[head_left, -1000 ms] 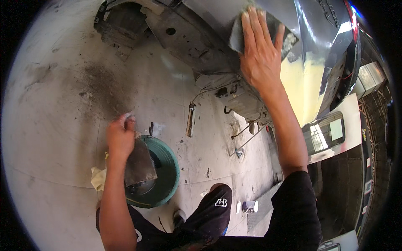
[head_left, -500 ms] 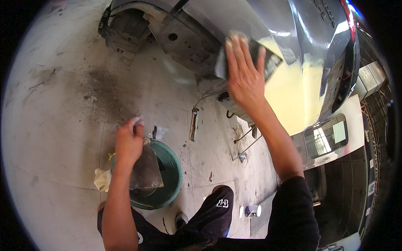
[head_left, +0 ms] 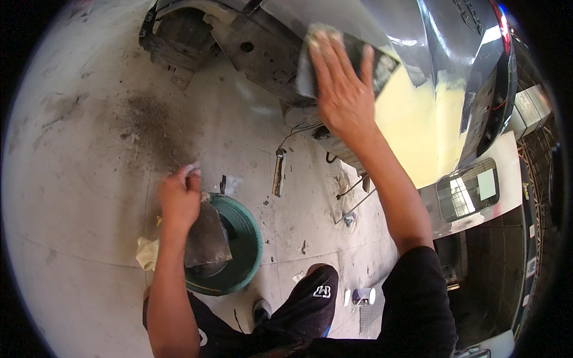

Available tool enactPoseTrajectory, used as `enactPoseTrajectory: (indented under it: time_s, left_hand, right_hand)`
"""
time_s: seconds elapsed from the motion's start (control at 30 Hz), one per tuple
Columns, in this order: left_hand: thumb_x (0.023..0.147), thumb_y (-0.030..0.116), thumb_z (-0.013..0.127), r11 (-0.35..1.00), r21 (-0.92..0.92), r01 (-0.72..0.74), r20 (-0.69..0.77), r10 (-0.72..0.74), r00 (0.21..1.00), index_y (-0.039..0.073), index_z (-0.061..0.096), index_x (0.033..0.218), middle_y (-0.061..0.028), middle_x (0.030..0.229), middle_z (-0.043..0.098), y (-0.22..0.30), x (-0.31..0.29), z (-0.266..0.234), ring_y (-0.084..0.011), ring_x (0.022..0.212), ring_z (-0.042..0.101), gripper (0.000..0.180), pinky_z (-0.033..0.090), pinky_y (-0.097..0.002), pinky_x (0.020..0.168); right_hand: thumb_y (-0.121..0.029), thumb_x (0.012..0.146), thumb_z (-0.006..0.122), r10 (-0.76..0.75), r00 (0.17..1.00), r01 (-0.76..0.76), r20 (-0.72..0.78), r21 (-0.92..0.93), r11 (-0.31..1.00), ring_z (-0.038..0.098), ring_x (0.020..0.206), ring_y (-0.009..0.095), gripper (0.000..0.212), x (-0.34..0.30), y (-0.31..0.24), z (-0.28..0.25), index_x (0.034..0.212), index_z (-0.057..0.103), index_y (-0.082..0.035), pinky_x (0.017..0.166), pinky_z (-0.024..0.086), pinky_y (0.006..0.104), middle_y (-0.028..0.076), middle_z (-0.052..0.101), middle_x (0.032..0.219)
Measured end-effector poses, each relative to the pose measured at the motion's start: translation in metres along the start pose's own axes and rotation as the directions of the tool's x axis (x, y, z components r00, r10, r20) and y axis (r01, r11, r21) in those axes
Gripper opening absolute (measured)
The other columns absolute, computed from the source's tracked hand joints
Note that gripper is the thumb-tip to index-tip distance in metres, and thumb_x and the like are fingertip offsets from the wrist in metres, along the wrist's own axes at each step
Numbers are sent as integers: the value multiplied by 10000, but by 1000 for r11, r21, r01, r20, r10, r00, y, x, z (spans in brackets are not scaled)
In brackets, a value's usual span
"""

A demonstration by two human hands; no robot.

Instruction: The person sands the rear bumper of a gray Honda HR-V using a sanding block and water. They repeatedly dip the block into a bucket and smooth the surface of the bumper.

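My right hand (head_left: 343,89) lies with fingers stretched over a dark sheet of sandpaper (head_left: 307,74), holding it against the curved grey car body panel (head_left: 358,21). Beside the sheet, pale yellow filler (head_left: 412,131) covers part of the panel. The fingertips look whitish with dust or paste. My left hand (head_left: 182,194) is closed, thumb and fingers drawn together, above the left rim of a green bucket (head_left: 253,238). Whatever it may hold is hidden. A dark flat piece (head_left: 208,238) is beside the left wrist, over the bucket; I cannot tell whether the hand touches it.
A pale crumpled cloth (head_left: 147,253) is by the bucket. The car's exposed dark underside (head_left: 256,51) and a hanging metal strip (head_left: 279,173) are ahead. A can (head_left: 363,296) stands near my knee, and a panel with a window (head_left: 468,191) is at the right.
My right hand and the sandpaper have moved up and slightly left along the panel, uncovering more yellow filler. My left hand has shifted only a little.
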State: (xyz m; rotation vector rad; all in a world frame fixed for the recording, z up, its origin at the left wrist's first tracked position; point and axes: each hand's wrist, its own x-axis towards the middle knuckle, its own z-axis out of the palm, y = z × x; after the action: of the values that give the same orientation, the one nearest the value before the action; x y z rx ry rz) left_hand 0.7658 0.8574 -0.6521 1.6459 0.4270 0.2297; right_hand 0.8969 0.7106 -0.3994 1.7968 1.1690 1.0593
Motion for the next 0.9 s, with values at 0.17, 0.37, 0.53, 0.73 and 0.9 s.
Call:
enactPoseTrajectory:
  time_s: [0.17,0.37,0.53,0.73,0.9]
  left_hand:
    - [904,169,565,980,-139,-142,-126,124,984,3,650,1091,-237,979,665,-12,4,7,-328,934,655,264,486,-365,835]
    - [904,167,571,991,-73,-108,-109,100,989,-2,649,1091,-229,983,670,-14,5,6,-304,935,659,263,487,-352,829]
    - [905,171,569,987,-149,-57,-73,46,996,1,647,1103,-225,985,673,-24,16,7,-293,927,665,273,490,-346,823]
    - [906,164,566,992,-1,-125,-91,124,988,6,647,1100,-234,951,667,-16,6,11,-307,888,666,263,493,-349,808]
    - [900,168,575,979,-110,-173,-129,159,979,15,646,1095,-232,893,667,-23,14,13,-321,870,667,258,499,-374,787]
  right_hand:
    - [-61,796,481,77,996,-76,-54,10,997,338,1386,233,598,-13,17,5,1389,417,-18,1109,129,597,102,384,1472]
    - [-7,683,557,101,994,-101,-38,5,995,278,1415,264,781,1,30,-6,1432,340,-25,1136,38,573,113,322,1509]
    - [7,671,593,130,986,-118,-100,117,986,251,1421,286,816,3,28,-8,1439,318,-16,1145,56,552,131,313,1510]
    - [-26,749,496,124,992,-125,-36,-3,992,314,1396,267,682,-5,40,-11,1419,368,-23,1118,71,607,116,330,1506]
    - [-43,752,514,162,979,-152,-120,90,984,316,1391,256,667,-2,38,-2,1404,378,-12,1116,102,601,121,361,1479]
